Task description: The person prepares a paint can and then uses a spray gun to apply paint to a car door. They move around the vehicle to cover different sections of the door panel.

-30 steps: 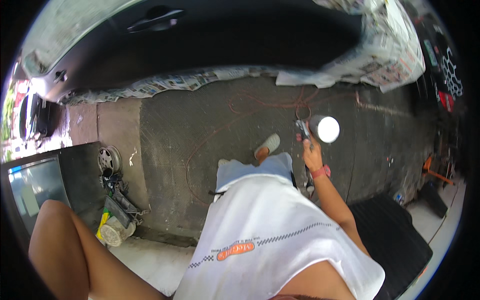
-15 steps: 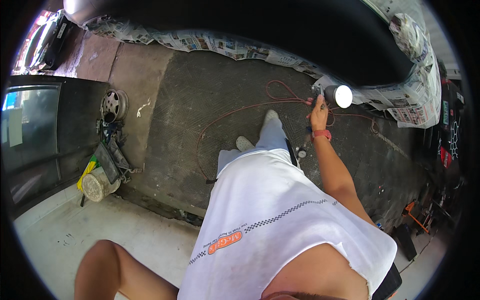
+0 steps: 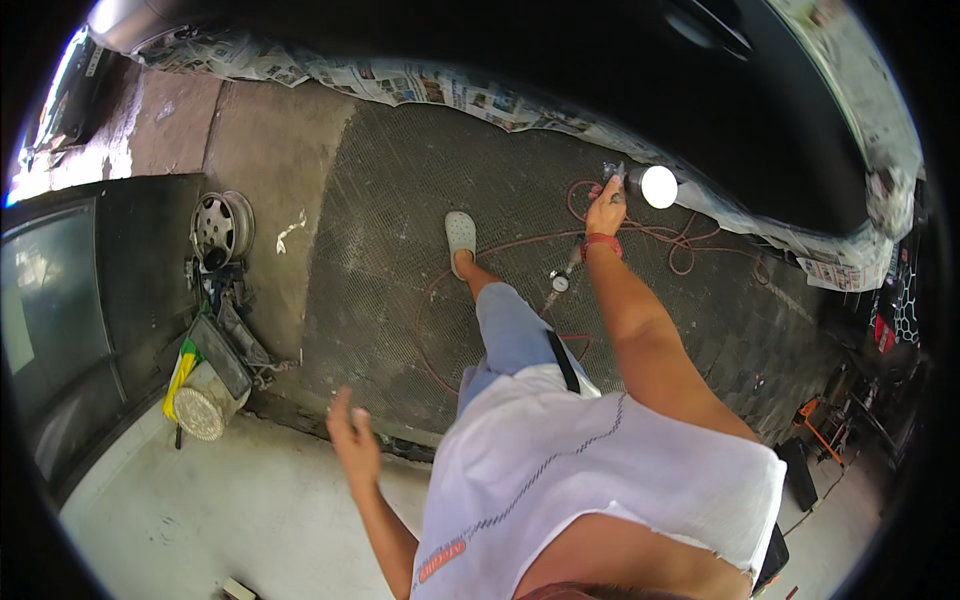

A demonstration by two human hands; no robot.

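My right hand [image 3: 606,210], with a red band at its wrist, is wrapped round the handle of a spray gun [image 3: 636,184] topped by a cup with a bright white lid. The gun is close to the lower edge of a dark car body panel [image 3: 480,50]. A thin red air hose [image 3: 690,238] trails from around that hand and loops over the floor. Below the wrist hangs a small round pressure gauge [image 3: 560,284]. My left hand [image 3: 355,440] is out to the left with its fingers apart and nothing in it.
Newspaper sheets [image 3: 440,88] mask the panel's lower edge. On the left, a wheel rim [image 3: 222,228] and a pale bucket [image 3: 205,402] stand beside a dark glass-fronted cabinet [image 3: 60,300]. Tools and an orange-handled item [image 3: 808,412] lie at the right. Hose loops cross the dark textured mat [image 3: 380,200].
My left hand has come into view, swinging forward. My right hand and the spray gun have shifted slightly left in the picture. A foot has stepped to the left.
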